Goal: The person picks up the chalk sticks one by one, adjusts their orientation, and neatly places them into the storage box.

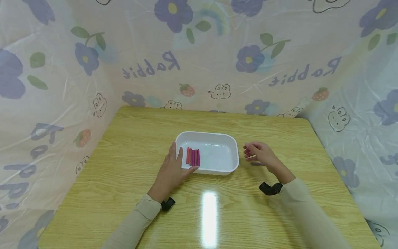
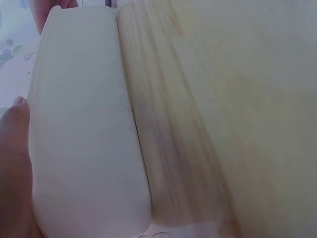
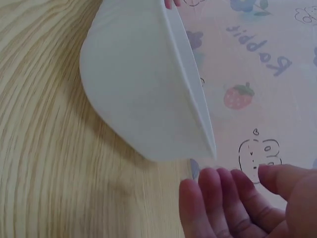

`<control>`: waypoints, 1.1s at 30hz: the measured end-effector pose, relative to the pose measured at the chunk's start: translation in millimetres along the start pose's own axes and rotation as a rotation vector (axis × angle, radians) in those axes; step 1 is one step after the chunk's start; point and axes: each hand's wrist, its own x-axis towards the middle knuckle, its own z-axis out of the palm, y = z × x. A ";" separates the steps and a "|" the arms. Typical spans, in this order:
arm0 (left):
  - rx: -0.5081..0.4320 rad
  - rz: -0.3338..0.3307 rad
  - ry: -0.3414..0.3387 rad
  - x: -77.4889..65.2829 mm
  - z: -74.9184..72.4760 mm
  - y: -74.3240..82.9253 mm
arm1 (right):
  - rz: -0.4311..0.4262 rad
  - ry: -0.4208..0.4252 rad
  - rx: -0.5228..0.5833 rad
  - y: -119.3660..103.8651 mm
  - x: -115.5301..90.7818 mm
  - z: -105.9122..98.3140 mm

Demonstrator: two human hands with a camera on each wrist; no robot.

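A white rectangular tray (image 1: 217, 167) sits on the table. Several short red-to-purple crayon-like sticks (image 1: 193, 157) lie side by side in its left part. At the tray's front-left corner, my left hand (image 1: 169, 171) rests with fingers extended along the left rim and thumb on the front rim. In the left wrist view, its thumb (image 2: 15, 153) is beside the tray wall. My right hand (image 1: 261, 154) hovers off the tray's right end, fingers loosely bent and holding nothing. One purple stick (image 1: 257, 163) lies on the table just below it, partly hidden by that hand.
The wooden table (image 1: 140, 138) ends at a patterned cloth (image 1: 199, 69) hanging behind and along both sides. A black wrist device (image 1: 270, 188) sticks out by the right sleeve, another (image 1: 168, 204) by the left. Light glares on the table front.
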 end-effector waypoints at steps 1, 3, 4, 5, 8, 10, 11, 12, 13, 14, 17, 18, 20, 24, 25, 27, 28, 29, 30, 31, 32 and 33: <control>0.002 0.001 0.003 0.0 0.0 0.2 | 0.016 0.008 -0.009 1.9 -1.4 -2.3; 0.004 0.006 0.009 -0.1 0.0 0.6 | 0.045 0.023 -0.016 5.0 -4.3 -6.6; 0.006 0.005 0.009 -0.3 -0.2 0.8 | 0.058 0.030 -0.021 6.2 -6.0 -8.6; 0.009 0.006 0.009 -0.4 -0.3 0.9 | 0.069 0.034 -0.022 7.3 -7.7 -10.3; 0.009 0.009 0.011 -1.0 -0.8 1.0 | 0.108 0.045 -0.030 10.3 -12.4 -14.5; 0.017 0.007 0.008 -1.4 -1.1 0.7 | 0.128 0.047 -0.040 12.1 -15.4 -16.7; 0.018 0.008 0.008 -1.5 -1.0 0.5 | 0.136 0.048 -0.044 12.9 -17.0 -17.7; 0.022 0.008 0.008 -1.4 -0.9 0.3 | 0.144 0.049 -0.049 13.8 -18.6 -18.7; 0.023 0.010 0.008 -1.4 -0.7 0.1 | 0.150 0.050 -0.059 14.9 -20.2 -19.6; 0.023 0.010 0.007 -1.5 -0.5 0.0 | 0.156 0.049 -0.070 16.0 -21.5 -20.6; 0.021 0.009 0.007 -1.4 0.5 -0.3 | 0.172 0.059 -0.092 20.0 -24.4 -23.2; 0.020 0.011 0.008 -1.3 0.8 -0.4 | 0.175 0.064 -0.103 21.3 -25.0 -24.0; 0.019 0.011 0.010 -1.3 1.2 -0.5 | 0.178 0.077 -0.132 23.9 -26.0 -25.7; 0.027 0.015 0.017 -1.4 1.4 -0.5 | 0.179 0.115 -0.200 28.8 -27.5 -28.7; 0.027 0.016 0.020 -1.4 1.3 -0.4 | 0.182 0.124 -0.216 30.0 -27.8 -29.2; 0.030 0.020 0.025 -1.6 1.1 -0.1 | 0.189 0.135 -0.242 32.2 -28.2 -30.0; 0.034 0.022 0.029 -1.6 1.0 0.0 | 0.194 0.141 -0.250 33.0 -28.4 -30.0; 0.037 0.025 0.034 -1.7 0.9 0.1 | 0.200 0.146 -0.261 33.8 -28.5 -30.0; 0.038 0.028 0.038 -1.8 0.9 0.3 | 0.204 0.151 -0.270 34.6 -28.5 -30.0; 0.036 0.032 0.042 -1.8 0.9 0.3 | 0.203 0.149 -0.284 35.1 -28.6 -30.1; 0.037 0.034 0.043 -1.9 0.9 0.4 | 0.206 0.153 -0.299 35.7 -28.6 -30.0; 0.038 0.034 0.042 -2.0 1.1 0.5 | 0.207 0.156 -0.313 35.9 -28.8 -29.8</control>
